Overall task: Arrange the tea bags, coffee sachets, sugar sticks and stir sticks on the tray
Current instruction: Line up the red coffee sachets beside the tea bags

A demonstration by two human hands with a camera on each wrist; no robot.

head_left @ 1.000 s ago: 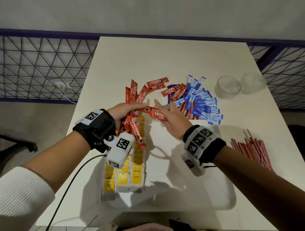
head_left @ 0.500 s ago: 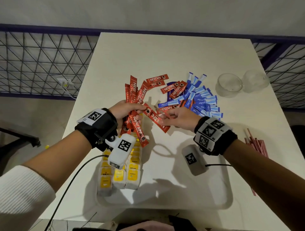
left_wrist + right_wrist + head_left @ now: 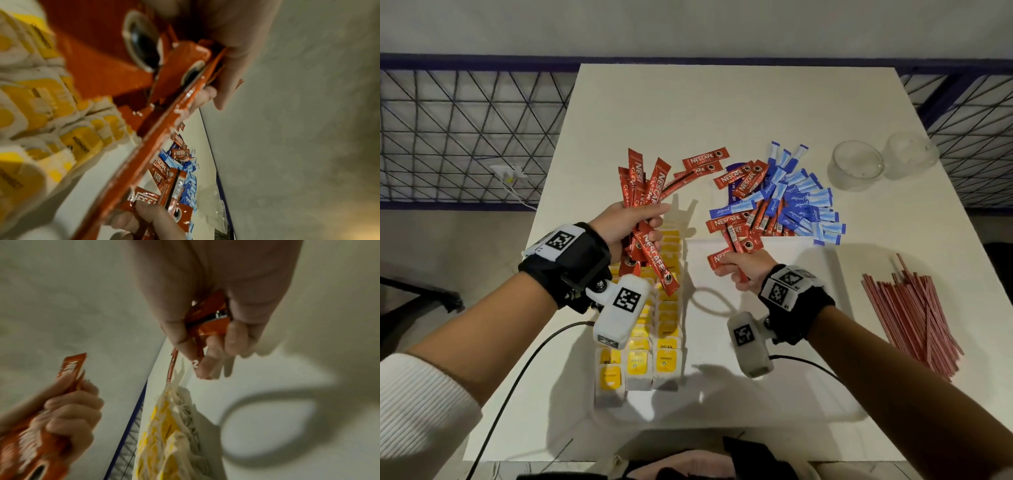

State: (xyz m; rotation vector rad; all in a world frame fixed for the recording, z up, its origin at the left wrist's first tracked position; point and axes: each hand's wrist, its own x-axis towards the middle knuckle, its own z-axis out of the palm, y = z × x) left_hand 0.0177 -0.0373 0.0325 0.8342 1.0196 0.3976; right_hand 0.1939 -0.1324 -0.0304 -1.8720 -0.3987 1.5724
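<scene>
Head view: tea bags point(image 3: 650, 346) fill the tray point(image 3: 774, 404) at lower centre; my left hand point(image 3: 628, 224) clutches coffee sachets point(image 3: 645, 192), my right hand point(image 3: 744, 270) pinches two more point(image 3: 736, 245); sugar sticks point(image 3: 798, 202) and stir sticks point(image 3: 914, 308) wait on the desk point(image 3: 722, 109).

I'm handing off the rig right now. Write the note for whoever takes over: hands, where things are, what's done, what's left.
Left hand: grips a bunch of coffee sachets above the tray.
Right hand: pinches a few sachets more.
Done: tea bags in rows on the tray's left side.
Left: held sachets onto the tray; loose sachets mixed with sugar sticks on the table; stir sticks at the right, off the tray.
</scene>
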